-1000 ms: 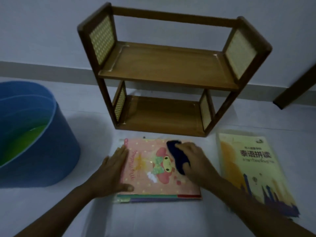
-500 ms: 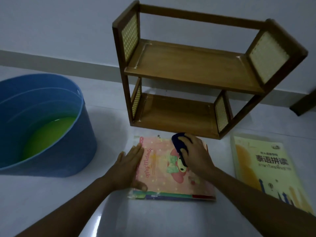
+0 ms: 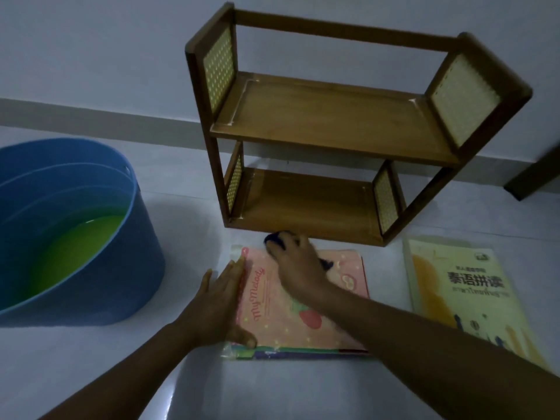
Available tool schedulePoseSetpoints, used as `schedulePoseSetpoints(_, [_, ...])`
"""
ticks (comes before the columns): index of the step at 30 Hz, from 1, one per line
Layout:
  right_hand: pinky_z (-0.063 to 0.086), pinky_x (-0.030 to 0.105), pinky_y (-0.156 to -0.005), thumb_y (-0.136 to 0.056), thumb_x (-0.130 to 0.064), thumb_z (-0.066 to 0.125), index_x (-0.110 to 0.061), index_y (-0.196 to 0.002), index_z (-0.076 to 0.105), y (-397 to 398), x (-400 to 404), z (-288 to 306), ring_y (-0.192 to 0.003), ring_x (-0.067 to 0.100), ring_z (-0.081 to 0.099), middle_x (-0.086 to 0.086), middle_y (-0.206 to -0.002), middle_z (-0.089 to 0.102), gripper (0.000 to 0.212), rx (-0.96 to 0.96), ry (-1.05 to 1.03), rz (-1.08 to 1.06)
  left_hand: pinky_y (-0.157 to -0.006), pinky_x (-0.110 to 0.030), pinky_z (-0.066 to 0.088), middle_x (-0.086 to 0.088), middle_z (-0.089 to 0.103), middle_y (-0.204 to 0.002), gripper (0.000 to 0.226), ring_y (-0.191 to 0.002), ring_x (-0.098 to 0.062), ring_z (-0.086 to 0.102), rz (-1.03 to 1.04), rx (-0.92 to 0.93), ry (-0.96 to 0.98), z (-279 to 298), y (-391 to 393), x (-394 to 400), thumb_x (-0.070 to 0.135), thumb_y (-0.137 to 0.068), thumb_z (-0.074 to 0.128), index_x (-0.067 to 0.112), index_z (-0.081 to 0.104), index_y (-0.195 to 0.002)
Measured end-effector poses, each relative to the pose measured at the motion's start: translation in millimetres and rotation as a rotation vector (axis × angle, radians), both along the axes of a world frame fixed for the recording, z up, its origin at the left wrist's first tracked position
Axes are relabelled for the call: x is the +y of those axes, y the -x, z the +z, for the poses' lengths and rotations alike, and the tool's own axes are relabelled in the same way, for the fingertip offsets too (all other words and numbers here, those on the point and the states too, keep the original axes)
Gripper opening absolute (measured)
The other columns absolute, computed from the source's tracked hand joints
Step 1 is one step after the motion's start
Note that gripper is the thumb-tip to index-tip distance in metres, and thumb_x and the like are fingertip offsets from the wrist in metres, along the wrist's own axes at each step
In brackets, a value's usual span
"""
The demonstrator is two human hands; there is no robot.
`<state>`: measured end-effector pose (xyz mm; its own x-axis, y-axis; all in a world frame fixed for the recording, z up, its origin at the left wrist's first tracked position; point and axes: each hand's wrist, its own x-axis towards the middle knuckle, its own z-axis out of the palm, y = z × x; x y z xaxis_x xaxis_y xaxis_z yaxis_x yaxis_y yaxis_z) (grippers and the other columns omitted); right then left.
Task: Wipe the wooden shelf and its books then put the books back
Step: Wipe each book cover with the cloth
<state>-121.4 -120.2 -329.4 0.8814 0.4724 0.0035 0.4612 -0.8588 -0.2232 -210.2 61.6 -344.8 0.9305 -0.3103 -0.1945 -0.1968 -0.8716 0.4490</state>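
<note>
Both hands work the pink book [image 3: 303,301]: left hand [image 3: 218,301] flat on its left edge, right hand [image 3: 295,265] apparently gripping a dark cloth [image 3: 277,239] at its far edge.

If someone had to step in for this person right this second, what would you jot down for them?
Left hand: laid flat on the left edge of the pink book, steadying it.
Right hand: fingers curled on a dark blue cloth at the pink book's far edge, mid-wipe.
The pink book tops a small stack on the floor; the yellow book lies to its right.
The wooden shelf stands empty behind them; a blue tub of greenish liquid sits on the left.
Left: finish wiping the books, reshelve them. Whether the shelf is wiped, I cannot tell.
</note>
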Motion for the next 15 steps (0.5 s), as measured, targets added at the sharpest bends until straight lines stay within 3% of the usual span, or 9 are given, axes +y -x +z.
schedulePoseSetpoints(4, [0.037, 0.048, -0.102, -0.086, -0.019, 0.057, -0.017, -0.136, 0.043, 68.8, 23.8, -4.8, -0.119, 0.037, 0.039, 0.013, -0.142, 0.039, 0.051, 0.077, -0.050, 0.345, -0.116, -0.053, -0.006, 0.003, -0.009, -0.156, 0.135, -0.144, -0.018, -0.003, 0.012, -0.050, 0.028, -9.3, 7.8, 2.0, 0.083, -0.056, 0.062, 0.040, -0.039, -0.135])
schedulePoseSetpoints(6, [0.041, 0.044, -0.096, -0.089, -0.019, 0.054, -0.024, -0.137, 0.040, 51.6, 9.6, -1.5, -0.115, 0.033, 0.043, 0.009, -0.140, 0.044, 0.050, 0.053, -0.065, 0.410, -0.116, -0.054, -0.007, 0.002, -0.008, -0.158, 0.137, -0.146, -0.019, -0.004, 0.042, 0.000, -0.004, -9.6, 8.5, 3.2, 0.088, -0.055, 0.058, 0.035, -0.034, -0.141])
schedulePoseSetpoints(8, [0.042, 0.042, -0.096, -0.089, -0.017, 0.056, -0.028, -0.139, 0.038, 13.7, -13.8, -2.1, -0.116, 0.031, 0.044, 0.006, -0.140, 0.045, 0.055, 0.005, -0.049, 0.231, -0.116, -0.055, -0.010, 0.002, -0.015, -0.158, 0.139, -0.146, -0.020, -0.011, 0.028, 0.041, -0.100, -10.1, 4.1, 2.7, 0.093, -0.053, 0.051, 0.024, -0.023, -0.148])
schedulePoseSetpoints(10, [0.039, 0.042, -0.099, -0.088, -0.015, 0.056, -0.027, -0.142, 0.036, -17.2, -44.1, -3.9, -0.119, 0.033, 0.042, 0.006, -0.142, 0.043, 0.059, 0.019, -0.051, -0.108, -0.114, -0.056, -0.014, 0.000, -0.024, -0.156, 0.137, -0.146, -0.023, -0.017, -0.006, 0.045, -0.197, -10.5, 0.2, 1.8, 0.096, -0.053, 0.045, 0.023, -0.023, -0.147])
schedulePoseSetpoints(12, [0.038, 0.042, -0.101, -0.089, -0.014, 0.053, -0.025, -0.143, 0.034, -1.7, -52.2, -4.7, -0.120, 0.035, 0.040, 0.008, -0.145, 0.039, 0.059, 0.008, -0.052, -0.217, -0.112, -0.056, -0.017, -0.002, -0.029, -0.153, 0.137, -0.144, -0.024, -0.021, -0.035, 0.044, -0.262, -9.5, -3.1, 0.6, 0.097, -0.053, 0.042, 0.020, -0.025, -0.145])
schedulePoseSetpoints(13, [0.039, 0.043, -0.100, -0.088, -0.012, 0.052, -0.026, -0.143, 0.034, 22.3, -47.3, -7.8, -0.118, 0.036, 0.042, 0.008, -0.145, 0.039, 0.059, -0.013, -0.034, -0.137, -0.111, -0.055, -0.018, -0.003, -0.030, -0.152, 0.138, -0.144, -0.025, -0.022, -0.050, 0.050, -0.288, -8.8, -4.4, 0.3, 0.097, -0.053, 0.041, 0.019, -0.024, -0.146])
schedulePoseSetpoints(15, [0.043, 0.044, -0.096, -0.086, -0.011, 0.053, -0.026, -0.140, 0.035, 82.8, -36.0, -14.3, -0.113, 0.037, 0.048, 0.008, -0.143, 0.041, 0.059, -0.019, -0.059, 0.219, -0.110, -0.054, -0.017, -0.004, -0.032, -0.151, 0.138, -0.143, -0.025, -0.023, -0.057, 0.041, -0.322, -8.6, -6.3, -0.3, 0.098, -0.053, 0.037, 0.017, -0.022, -0.147])
